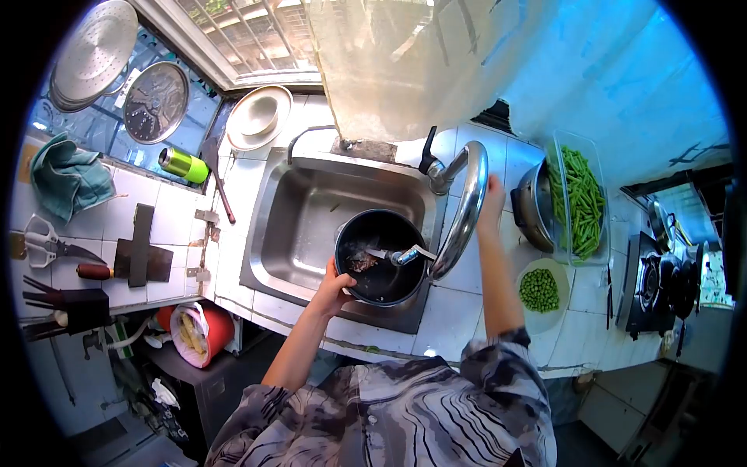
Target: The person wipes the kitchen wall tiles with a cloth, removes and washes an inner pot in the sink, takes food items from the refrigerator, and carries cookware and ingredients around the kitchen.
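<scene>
A dark round pot (381, 289) is in the right part of the steel sink (289, 226), below the faucet (465, 214). Water from the spout appears to fall into it, and something pale and bubbly shows on its dark bottom. My left hand (333, 288) grips the pot's near left rim, thumb toward the edge. My right hand (492, 204) is just right of the curved spout, near the black faucet lever (427, 152) but apart from it. The spout hides part of that hand, and its fingers cannot be made out.
Right of the sink are a metal pot (531, 206), a clear container of green beans (580, 202), a bowl of green peas (539, 290) and a stove (650, 284). To the left are a cleaver (159, 263), scissors (47, 245) and a green bottle (184, 166).
</scene>
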`<action>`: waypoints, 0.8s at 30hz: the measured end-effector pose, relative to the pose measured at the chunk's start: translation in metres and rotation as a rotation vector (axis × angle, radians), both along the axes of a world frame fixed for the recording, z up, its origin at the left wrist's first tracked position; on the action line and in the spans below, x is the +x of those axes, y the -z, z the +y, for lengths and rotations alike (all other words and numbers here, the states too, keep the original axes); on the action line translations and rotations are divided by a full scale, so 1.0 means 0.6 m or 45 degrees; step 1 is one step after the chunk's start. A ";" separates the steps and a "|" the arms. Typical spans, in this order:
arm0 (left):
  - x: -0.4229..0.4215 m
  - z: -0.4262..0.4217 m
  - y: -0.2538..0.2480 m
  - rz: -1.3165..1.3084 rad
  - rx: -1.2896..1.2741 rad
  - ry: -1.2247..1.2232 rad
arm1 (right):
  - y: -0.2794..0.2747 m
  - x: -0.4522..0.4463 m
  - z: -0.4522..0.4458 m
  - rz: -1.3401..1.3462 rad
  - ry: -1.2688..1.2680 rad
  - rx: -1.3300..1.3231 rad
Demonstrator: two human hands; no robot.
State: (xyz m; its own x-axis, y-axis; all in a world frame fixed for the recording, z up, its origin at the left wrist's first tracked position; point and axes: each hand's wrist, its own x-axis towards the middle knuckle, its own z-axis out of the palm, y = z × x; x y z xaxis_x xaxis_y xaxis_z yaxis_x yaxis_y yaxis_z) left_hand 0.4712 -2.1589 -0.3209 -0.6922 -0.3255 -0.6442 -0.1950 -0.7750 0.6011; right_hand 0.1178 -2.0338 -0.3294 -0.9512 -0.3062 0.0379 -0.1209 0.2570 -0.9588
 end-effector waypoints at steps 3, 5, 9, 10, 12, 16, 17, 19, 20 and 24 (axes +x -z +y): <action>-0.002 -0.002 0.002 -0.005 0.033 0.032 | -0.017 0.165 0.052 0.432 -0.223 0.259; -0.004 -0.006 0.000 0.002 0.047 0.057 | -0.038 0.229 0.054 0.681 -0.375 0.286; -0.013 -0.006 -0.028 0.025 -0.032 0.082 | 0.003 0.272 0.056 0.548 -0.599 0.537; -0.016 -0.004 -0.034 -0.013 -0.098 0.067 | 0.003 0.272 0.056 0.550 -0.591 0.539; -0.019 -0.005 -0.035 -0.049 -0.167 0.053 | -0.008 0.270 0.054 0.639 -0.722 0.512; -0.022 -0.004 -0.037 -0.124 -0.317 0.019 | -0.033 0.265 0.053 0.382 -0.593 0.529; -0.024 -0.003 -0.041 -0.113 -0.363 0.034 | -0.039 0.260 0.051 0.507 -0.611 0.488; -0.024 0.001 -0.040 -0.095 -0.372 0.022 | -0.031 0.258 0.054 0.629 -0.634 0.452; -0.023 0.003 -0.038 -0.076 -0.388 0.010 | -0.012 0.260 0.053 0.749 -0.655 0.355; -0.019 0.007 -0.014 -0.026 -0.297 0.006 | -0.012 0.302 0.048 0.056 -0.544 0.143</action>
State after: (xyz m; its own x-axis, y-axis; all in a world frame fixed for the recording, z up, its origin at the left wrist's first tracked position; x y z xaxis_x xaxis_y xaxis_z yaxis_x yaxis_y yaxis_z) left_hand 0.4600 -2.1547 -0.3124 -0.6817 -0.4636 -0.5660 -0.2125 -0.6147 0.7596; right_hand 0.2988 -2.0048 -0.3222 -0.7364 -0.6763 0.0198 -0.2791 0.2770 -0.9194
